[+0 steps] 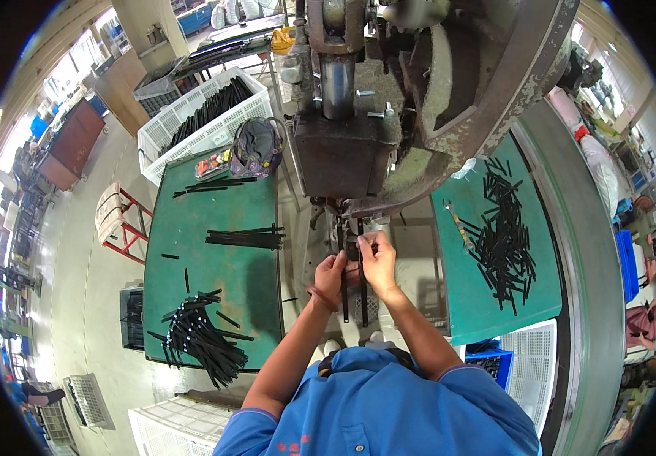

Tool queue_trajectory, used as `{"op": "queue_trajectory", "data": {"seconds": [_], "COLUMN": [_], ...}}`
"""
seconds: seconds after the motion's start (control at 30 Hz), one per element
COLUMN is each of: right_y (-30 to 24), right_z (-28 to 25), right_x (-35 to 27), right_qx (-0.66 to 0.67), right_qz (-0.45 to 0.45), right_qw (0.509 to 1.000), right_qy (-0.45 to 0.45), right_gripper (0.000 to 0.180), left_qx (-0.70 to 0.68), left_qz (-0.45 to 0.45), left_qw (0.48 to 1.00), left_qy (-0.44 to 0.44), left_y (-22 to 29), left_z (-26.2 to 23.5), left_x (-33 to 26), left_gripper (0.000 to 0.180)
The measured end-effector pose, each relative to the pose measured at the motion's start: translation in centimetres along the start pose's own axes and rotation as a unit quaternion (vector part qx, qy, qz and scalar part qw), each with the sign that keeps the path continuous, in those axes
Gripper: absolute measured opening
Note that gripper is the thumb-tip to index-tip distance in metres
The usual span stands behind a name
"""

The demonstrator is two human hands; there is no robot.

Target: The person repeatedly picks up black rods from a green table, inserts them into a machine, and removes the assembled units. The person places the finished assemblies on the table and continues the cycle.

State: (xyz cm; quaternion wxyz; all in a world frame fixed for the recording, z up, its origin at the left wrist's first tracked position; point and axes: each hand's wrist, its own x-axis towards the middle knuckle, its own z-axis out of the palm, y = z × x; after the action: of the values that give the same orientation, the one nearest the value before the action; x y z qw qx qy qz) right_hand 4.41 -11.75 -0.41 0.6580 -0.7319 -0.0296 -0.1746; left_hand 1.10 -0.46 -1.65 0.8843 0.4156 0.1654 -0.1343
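Note:
In front of me stands a large worn metal press (339, 159). Just below its head, both my hands work with long black strips pointing toward it. My left hand (329, 280) is closed, its thumb and fingers pinching one black strip (345, 304). Close beside it, my right hand (378, 264) grips a second black strip (364, 300) that runs nearly parallel to the first. The far ends of both strips reach up to the tooling under the press head, where the exact contact is too small to tell.
The left green table (168, 251) bears a pile of black strips (199, 334), smaller bundles and a dark cap-like bag (258, 148). On the right green table (457, 304) lie a heap of short black pieces (506, 235) and a wrench (458, 224). A white crate (149, 140) holds more strips.

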Motion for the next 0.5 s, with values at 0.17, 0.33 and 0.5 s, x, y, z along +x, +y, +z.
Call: {"op": "queue_trajectory", "data": {"seconds": [0.17, 0.33, 0.5], "right_y": [-3.1, -2.8, -1.5], "right_z": [0.3, 1.6, 1.5], "right_x": [1.2, 2.0, 1.6], "right_qx": [-0.01, -0.08, -0.087], "right_qz": [0.004, -0.06, -0.022], "right_qw": [0.992, 0.992, 0.991], "right_qy": [-0.127, -0.083, -0.098], "right_gripper": [0.01, 0.012, 0.012], "left_qx": [0.119, 0.158, 0.158], "left_qz": [-0.016, -0.005, 0.011], "left_qw": [0.992, 0.986, 0.984], "left_qy": [-0.031, -0.054, -0.086], "left_y": [1.7, 2.4, 3.5], "left_z": [-0.5, -1.6, -1.6], "left_x": [-2.8, -5.0, -5.2], "left_gripper": [0.021, 0.024, 0.023]}}
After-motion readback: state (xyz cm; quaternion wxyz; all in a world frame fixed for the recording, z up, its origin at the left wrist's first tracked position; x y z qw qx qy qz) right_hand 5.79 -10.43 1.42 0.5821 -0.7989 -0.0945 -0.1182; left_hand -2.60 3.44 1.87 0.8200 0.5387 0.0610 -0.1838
